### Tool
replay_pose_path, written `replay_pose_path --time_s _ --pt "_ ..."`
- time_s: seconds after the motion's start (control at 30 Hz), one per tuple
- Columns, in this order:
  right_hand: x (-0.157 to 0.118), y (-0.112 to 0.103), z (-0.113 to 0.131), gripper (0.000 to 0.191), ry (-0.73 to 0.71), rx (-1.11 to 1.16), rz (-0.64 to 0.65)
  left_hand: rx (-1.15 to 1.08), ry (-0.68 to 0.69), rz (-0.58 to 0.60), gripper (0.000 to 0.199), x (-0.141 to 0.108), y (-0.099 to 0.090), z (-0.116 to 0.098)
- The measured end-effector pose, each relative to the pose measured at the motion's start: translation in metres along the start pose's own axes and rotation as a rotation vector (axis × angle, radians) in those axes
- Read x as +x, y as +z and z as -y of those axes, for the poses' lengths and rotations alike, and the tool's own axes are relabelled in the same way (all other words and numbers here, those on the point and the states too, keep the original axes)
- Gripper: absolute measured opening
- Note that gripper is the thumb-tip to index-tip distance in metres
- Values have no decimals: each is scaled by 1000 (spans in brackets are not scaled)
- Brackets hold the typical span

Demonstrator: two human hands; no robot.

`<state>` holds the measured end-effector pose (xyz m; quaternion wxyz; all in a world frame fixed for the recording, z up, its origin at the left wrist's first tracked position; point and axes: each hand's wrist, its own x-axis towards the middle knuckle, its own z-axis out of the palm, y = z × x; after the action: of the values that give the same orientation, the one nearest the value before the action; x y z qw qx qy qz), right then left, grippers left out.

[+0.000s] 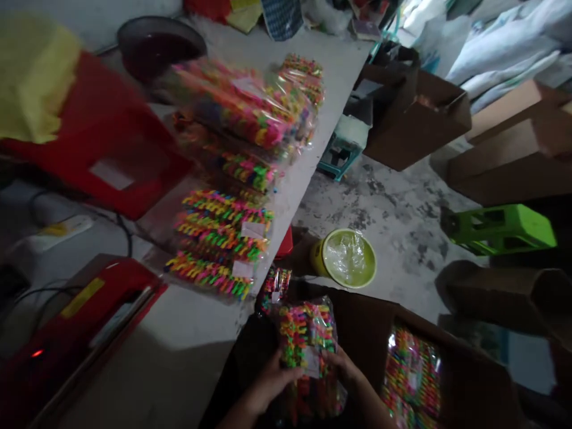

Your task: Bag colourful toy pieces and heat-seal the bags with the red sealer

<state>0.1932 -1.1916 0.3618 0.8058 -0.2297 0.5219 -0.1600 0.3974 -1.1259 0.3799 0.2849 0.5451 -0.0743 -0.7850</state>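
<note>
Between my two hands is a clear plastic bag of small multicoloured pieces (295, 333), with a white label on its front. My left hand (273, 381) grips its left side, the thumb lying across the front below the label. My right hand (343, 364) holds the right edge, fingers partly hidden behind the bag. Right of my hands, an open cardboard box (366, 316) contains several similar bags (412, 372). On the table to the upper left lie more packed bags (218, 238), some stacked in a pile (250, 107). The pieces are too blurred to name exactly.
A red machine (84, 322) with a lit lamp sits on the table (192, 345), left. Behind it are a red bin (134, 149) and a dark basin (156, 47). On the floor stand a yellow bucket (373, 262), a green stool (513, 229) and cardboard boxes (402, 131).
</note>
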Motion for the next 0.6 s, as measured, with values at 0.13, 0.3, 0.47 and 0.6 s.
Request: replay_pose_path --time_s 0.13,0.3,0.47,0.6 --pt "72 -105 -50 57 77 119 -246 146 -126 -80 68 138 28 25" --pt "209 -205 -124 59 17 239 -455 179 -113 -178 57 318 14 84" --pt "332 -272 -197 56 -34 202 -485 186 -61 -272 48 450 -16 149" --pt "389 -299 -222 62 -56 116 -417 187 54 -396 59 505 -24 170"
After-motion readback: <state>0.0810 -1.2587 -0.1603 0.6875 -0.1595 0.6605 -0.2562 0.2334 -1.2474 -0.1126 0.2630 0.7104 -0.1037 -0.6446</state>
